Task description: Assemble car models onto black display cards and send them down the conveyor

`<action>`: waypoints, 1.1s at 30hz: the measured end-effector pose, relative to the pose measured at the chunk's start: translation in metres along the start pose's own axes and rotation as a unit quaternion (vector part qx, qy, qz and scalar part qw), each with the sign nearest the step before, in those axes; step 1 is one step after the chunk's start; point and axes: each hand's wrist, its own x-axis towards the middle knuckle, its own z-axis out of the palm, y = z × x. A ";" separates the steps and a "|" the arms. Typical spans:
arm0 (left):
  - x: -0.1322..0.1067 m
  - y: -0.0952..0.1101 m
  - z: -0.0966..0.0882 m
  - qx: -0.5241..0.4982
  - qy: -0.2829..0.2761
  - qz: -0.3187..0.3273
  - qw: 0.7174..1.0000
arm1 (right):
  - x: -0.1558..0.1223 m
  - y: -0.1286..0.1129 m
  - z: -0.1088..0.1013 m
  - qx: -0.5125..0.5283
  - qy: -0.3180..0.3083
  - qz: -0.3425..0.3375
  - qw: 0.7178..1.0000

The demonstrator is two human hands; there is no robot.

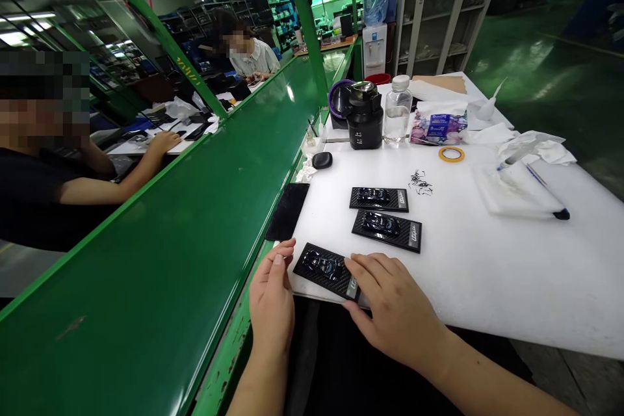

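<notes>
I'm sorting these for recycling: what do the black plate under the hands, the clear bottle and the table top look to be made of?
Black plate: woven, carbon-fibre-like pattern, glossy; possibly printed plastic.
Clear bottle: see-through with white cap, probably plastic.
Table top: smooth matte white board, likely plastic.

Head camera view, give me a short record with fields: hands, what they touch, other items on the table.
left hand: flat at the table edge, fingertips at the near black card
right hand: fingers resting on the same card's right end
other cards: two more black cards lying behind it
table: white, beside a green conveyor belt
further back: clear bottle, black jar, tape roll
</notes>
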 end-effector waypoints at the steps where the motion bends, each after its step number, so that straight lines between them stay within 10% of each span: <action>1: -0.001 0.000 -0.003 0.046 0.001 0.032 0.998 | 0.000 0.000 0.001 -0.002 0.004 -0.001 1.000; 8: -0.002 -0.007 -0.024 0.277 -0.121 0.296 0.906 | 0.001 0.001 0.004 -0.007 0.036 0.000 0.999; 21: 0.006 -0.020 -0.020 0.278 -0.112 0.339 0.892 | 0.002 0.001 0.005 -0.016 0.033 0.006 0.999; 27: -0.005 -0.011 -0.004 0.242 0.049 0.299 0.922 | 0.003 -0.001 0.007 -0.011 0.035 0.009 0.999; 33: -0.039 0.013 0.020 0.098 -0.016 0.072 0.992 | 0.008 -0.002 0.003 0.074 0.084 0.019 0.994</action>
